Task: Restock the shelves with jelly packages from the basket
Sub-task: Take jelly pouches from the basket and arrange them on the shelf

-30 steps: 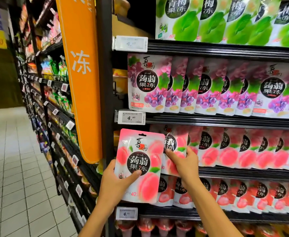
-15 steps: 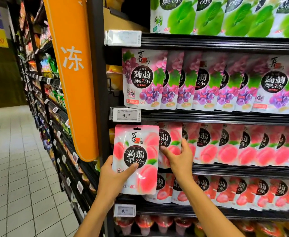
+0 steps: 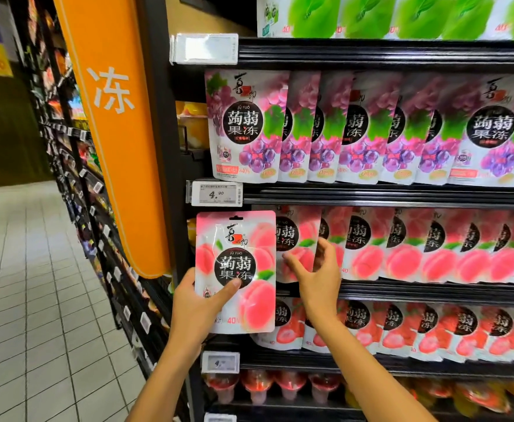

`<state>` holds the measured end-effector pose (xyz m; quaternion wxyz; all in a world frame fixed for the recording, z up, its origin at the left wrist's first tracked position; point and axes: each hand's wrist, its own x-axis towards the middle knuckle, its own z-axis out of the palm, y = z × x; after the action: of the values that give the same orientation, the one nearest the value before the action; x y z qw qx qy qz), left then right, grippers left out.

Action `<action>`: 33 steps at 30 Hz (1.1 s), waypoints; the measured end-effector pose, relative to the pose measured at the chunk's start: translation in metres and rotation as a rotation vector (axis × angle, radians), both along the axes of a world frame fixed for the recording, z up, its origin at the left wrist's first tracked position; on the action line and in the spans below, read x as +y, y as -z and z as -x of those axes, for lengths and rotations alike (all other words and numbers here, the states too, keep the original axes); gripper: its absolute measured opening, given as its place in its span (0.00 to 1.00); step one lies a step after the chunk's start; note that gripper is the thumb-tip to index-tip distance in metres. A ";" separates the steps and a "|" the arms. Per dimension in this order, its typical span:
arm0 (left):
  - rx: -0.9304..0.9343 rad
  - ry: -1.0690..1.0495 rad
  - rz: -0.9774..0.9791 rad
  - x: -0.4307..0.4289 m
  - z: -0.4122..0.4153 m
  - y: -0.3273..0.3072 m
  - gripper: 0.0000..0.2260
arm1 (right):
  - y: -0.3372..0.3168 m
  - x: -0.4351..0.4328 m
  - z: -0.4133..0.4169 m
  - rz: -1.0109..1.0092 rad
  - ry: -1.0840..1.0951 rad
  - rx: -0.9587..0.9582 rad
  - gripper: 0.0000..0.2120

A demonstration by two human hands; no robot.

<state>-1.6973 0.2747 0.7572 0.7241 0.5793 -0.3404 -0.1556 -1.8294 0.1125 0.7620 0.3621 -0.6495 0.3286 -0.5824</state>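
Shelves (image 3: 401,196): we log black tiers on the right, with green pouches (image 3: 417,16) on top, grape pouches (image 3: 356,129) below and the peach row (image 3: 432,248) third.
Peach jelly package (image 3: 237,269): upright, long axis vertical, hang-hole end up, printed face toward us. It is a glossy pink-white pouch with a round black label and peaches, held before the row's left end, just under a price tag (image 3: 217,194).
Left hand (image 3: 194,309): fingers grasping the package's lower left edge, thumb across the front.
Right hand (image 3: 316,275): fingers pinching the row's front pouch (image 3: 298,242).
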 end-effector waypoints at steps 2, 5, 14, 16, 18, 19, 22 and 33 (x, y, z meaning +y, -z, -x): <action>0.002 -0.004 0.005 0.000 0.000 0.000 0.21 | 0.005 0.002 0.008 0.034 -0.006 0.010 0.25; 0.003 -0.006 0.005 -0.002 0.000 0.001 0.20 | 0.013 0.002 0.015 0.079 0.027 0.074 0.23; 0.002 0.010 0.015 -0.005 0.000 0.003 0.17 | 0.010 -0.007 0.004 0.002 0.200 0.216 0.18; 0.001 0.002 0.016 -0.005 -0.002 0.002 0.18 | 0.009 -0.007 0.001 -0.002 0.228 0.248 0.19; 0.000 -0.008 0.006 -0.005 -0.003 0.001 0.20 | 0.010 -0.008 0.000 0.006 0.243 0.278 0.20; 0.001 -0.009 0.002 -0.005 -0.003 0.002 0.20 | 0.012 -0.008 0.001 0.014 0.249 0.281 0.19; -0.001 -0.013 -0.006 -0.006 -0.003 0.002 0.21 | 0.014 -0.009 0.005 0.016 0.255 0.217 0.13; 0.043 0.006 -0.007 -0.019 0.008 0.001 0.23 | -0.002 0.005 0.022 0.062 0.021 -0.049 0.03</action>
<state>-1.7057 0.2557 0.7565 0.7289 0.5772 -0.3259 -0.1712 -1.8511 0.1179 0.7641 0.3434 -0.6425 0.3082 -0.6119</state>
